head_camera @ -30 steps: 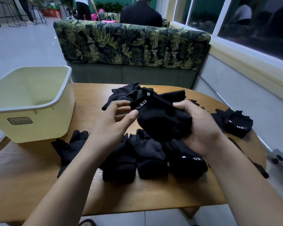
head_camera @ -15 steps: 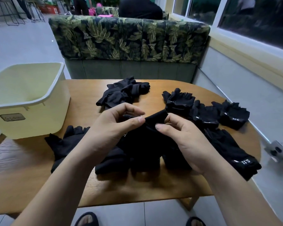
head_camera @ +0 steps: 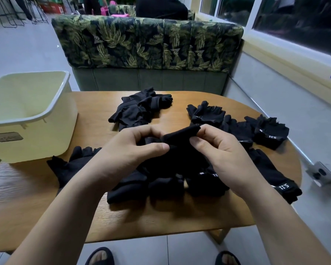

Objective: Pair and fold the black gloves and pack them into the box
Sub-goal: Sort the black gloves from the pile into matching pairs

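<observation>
The pale yellow box [head_camera: 36,146] stands on the left end of the wooden worktop [head_camera: 17,197], its open side up; just right of it a flat glove [head_camera: 69,167] lies near the front edge, its fingers pointing away from the person. The left hand [head_camera: 126,155] pinches one end of the held glove [head_camera: 180,138] between thumb and curled fingers; this glove is lifted over the middle of the worktop, its long axis going left to right, with the right end a little higher. The right hand [head_camera: 224,155] pinches that higher end with thumb and forefinger. Under both hands lies a row of folded gloves [head_camera: 164,186]; behind them lies a loose pile [head_camera: 139,111]. At the right, a labelled glove [head_camera: 275,178] points its cuff toward the front right edge.
</observation>
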`<action>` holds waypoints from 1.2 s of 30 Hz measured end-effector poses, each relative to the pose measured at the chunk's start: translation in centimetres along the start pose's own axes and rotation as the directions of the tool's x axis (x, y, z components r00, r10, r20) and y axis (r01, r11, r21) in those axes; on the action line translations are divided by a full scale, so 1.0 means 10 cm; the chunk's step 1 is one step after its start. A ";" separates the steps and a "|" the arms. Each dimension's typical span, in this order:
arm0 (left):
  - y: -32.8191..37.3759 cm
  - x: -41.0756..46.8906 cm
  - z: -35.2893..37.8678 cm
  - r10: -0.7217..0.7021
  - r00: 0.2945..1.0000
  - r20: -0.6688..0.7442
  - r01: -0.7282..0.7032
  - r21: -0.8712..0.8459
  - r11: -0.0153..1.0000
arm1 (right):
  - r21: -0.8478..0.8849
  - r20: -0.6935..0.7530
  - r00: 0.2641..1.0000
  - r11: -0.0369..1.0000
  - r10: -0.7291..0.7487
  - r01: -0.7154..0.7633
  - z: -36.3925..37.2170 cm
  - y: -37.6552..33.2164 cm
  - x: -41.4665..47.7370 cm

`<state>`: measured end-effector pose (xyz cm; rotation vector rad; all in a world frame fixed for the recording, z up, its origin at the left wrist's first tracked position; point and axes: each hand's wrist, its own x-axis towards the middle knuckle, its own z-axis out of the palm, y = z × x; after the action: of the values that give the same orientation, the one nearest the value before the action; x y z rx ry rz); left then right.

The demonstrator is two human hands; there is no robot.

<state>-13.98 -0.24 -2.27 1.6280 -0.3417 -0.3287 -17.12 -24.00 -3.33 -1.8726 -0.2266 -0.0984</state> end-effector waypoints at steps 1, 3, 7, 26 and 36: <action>0.00 -0.01 0.00 0.046 0.998 -0.032 -0.045 0.030 0.999 | -0.039 -0.030 1.000 0.999 -0.006 0.005 0.01 0.01 0.01; -0.01 -0.01 0.01 0.180 0.978 -0.101 -0.165 0.148 0.975 | -0.090 -0.122 0.992 0.996 -0.016 0.005 0.03 0.02 0.02; -0.04 0.01 0.03 0.489 0.862 -0.134 -0.381 0.464 0.799 | -0.125 -0.289 0.957 0.990 0.031 -0.070 0.03 0.04 0.04; -0.08 0.08 0.14 -0.028 0.968 -0.250 -0.043 -0.273 0.961 | 0.400 0.103 0.992 0.911 0.069 -0.105 0.24 -0.15 -0.02; -0.09 0.13 0.11 -0.105 0.980 -0.168 -0.012 -0.580 0.814 | -0.512 0.021 0.961 0.822 -0.276 0.247 0.35 -0.14 -0.12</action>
<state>-13.22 -1.72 -3.25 1.0486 -0.0370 -0.2738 -18.75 -20.40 -3.37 -2.3565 -0.4571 -0.4365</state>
